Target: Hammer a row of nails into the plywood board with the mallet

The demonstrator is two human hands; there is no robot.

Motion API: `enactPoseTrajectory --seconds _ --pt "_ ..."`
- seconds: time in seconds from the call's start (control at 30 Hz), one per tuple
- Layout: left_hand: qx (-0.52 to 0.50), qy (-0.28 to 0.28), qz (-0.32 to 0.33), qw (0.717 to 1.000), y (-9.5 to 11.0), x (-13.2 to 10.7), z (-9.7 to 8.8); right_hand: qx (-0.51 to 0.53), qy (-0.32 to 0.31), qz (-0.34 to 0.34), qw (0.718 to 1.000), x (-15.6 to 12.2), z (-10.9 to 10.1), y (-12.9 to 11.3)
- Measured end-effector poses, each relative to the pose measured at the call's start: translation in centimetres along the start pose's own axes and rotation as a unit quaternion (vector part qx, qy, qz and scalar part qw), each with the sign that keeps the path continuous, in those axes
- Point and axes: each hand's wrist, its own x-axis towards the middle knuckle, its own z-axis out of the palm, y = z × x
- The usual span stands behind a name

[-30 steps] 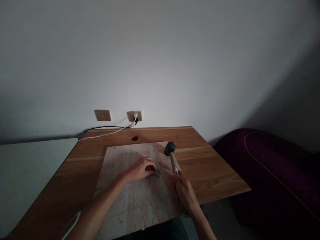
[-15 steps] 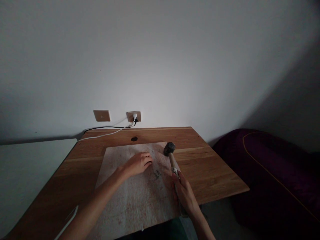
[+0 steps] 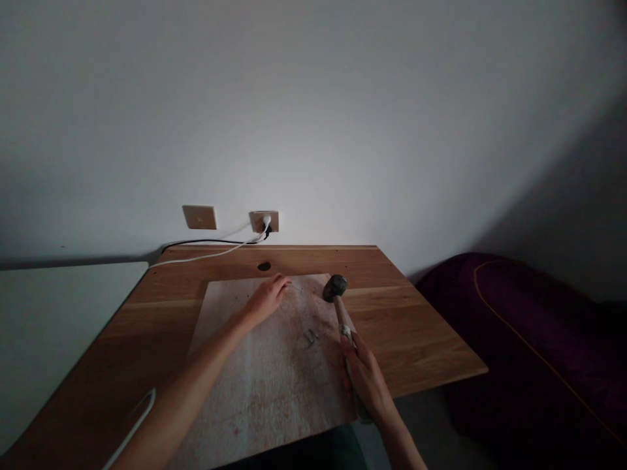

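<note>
My right hand (image 3: 365, 378) is shut around the wooden handle of a hammer (image 3: 343, 320), near the right edge of a pale, scratched wooden board (image 3: 264, 385). The hammer's dark, rounded head (image 3: 335, 287) is raised slightly at the board's far right corner. My left hand (image 3: 267, 300) rests near the board's far edge, its fingers loosely together, with nothing visible in them. A small, grey metal piece (image 3: 309, 337) lies on the board between my hands, touching neither.
The board lies on a wooden desk (image 3: 416, 326) with a round hole (image 3: 264, 266) near the wall. Black and white cables run from a wall socket (image 3: 265, 221). A white surface (image 3: 59, 326) adjoins on the left, and dark purple upholstery (image 3: 519, 326) is on the right.
My left hand has moved from beside the metal piece toward the board's far edge. The hammer stays in my right hand, and the metal piece looks unmoved.
</note>
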Motion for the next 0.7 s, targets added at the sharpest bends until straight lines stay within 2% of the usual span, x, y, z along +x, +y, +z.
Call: enactPoseTrajectory --seconds 0.13,0.37,0.7 --pt "0.005 -0.019 0.004 1.000 0.42 0.00 0.08 0.018 -0.005 0.011 1.000 -0.23 0.12 -0.41" --pt "-0.002 -0.020 0.006 1.000 0.15 0.01 0.12 0.008 -0.003 0.010 1.000 -0.24 0.00 -0.65" --pt "-0.003 -0.027 0.016 0.999 0.92 0.10 -0.44 0.013 -0.004 -0.006 1.000 -0.24 -0.06 -0.59"
